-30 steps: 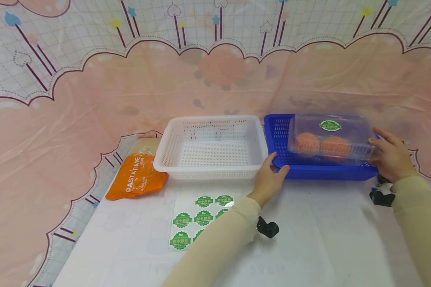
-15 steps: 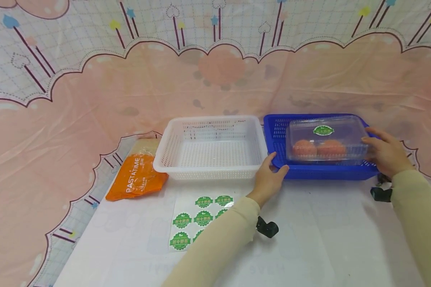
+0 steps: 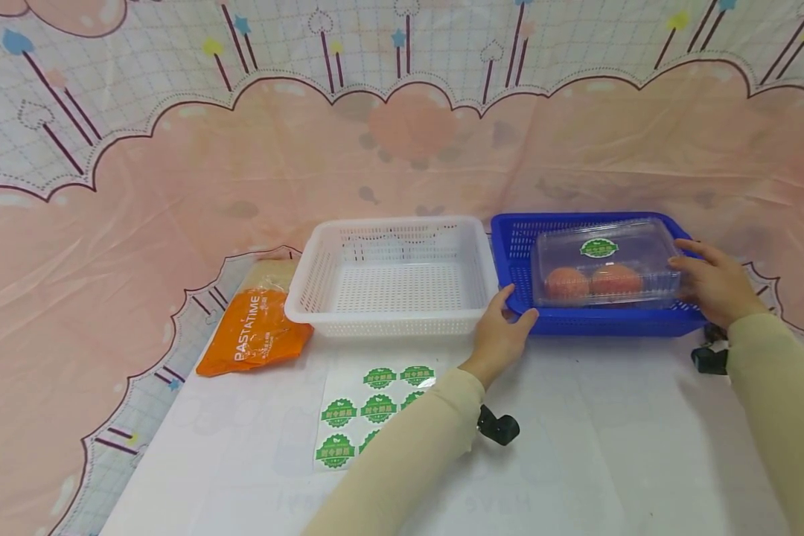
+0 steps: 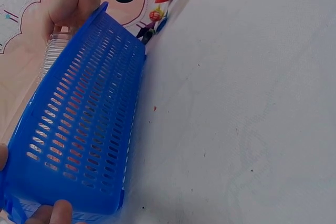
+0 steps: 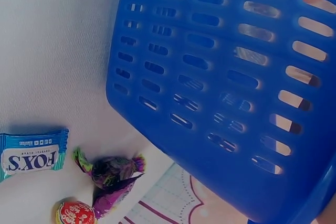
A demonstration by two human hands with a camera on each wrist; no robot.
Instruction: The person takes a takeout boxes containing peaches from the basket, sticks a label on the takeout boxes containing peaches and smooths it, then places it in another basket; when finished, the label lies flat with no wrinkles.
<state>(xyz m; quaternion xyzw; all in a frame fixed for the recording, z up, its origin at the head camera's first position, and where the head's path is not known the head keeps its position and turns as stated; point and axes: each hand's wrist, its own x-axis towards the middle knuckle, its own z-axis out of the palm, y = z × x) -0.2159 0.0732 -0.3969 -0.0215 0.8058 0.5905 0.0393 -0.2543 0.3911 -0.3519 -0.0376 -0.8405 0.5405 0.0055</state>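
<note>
In the head view, a clear plastic box (image 3: 643, 249) with a green round sticker (image 3: 599, 248) on its lid sits slightly slanted inside the blue slotted basket (image 3: 610, 324). Two round orange-red fruits (image 3: 566, 283) show through its front side. My right hand (image 3: 720, 286) holds the box by its right end, just above the basket's right rim. At the front left corner of the basket, my left hand (image 3: 499, 342) grips the rim between thumb and fingers. The left wrist view has those fingertips (image 4: 60, 212) at the basket's corner.
Left of the blue basket stands a white slotted basket (image 3: 388, 320). An orange PASTATIME bag (image 3: 261, 331) leans beside it. A sheet of green stickers (image 3: 338, 412) lies in front, partly under my left forearm. Wrapped candies (image 5: 32, 156) lie near the blue basket's right end.
The clear box has come down and slightly left into the blue basket, tilting a little, with my right hand following it. My left hand has stayed at the basket's corner.
</note>
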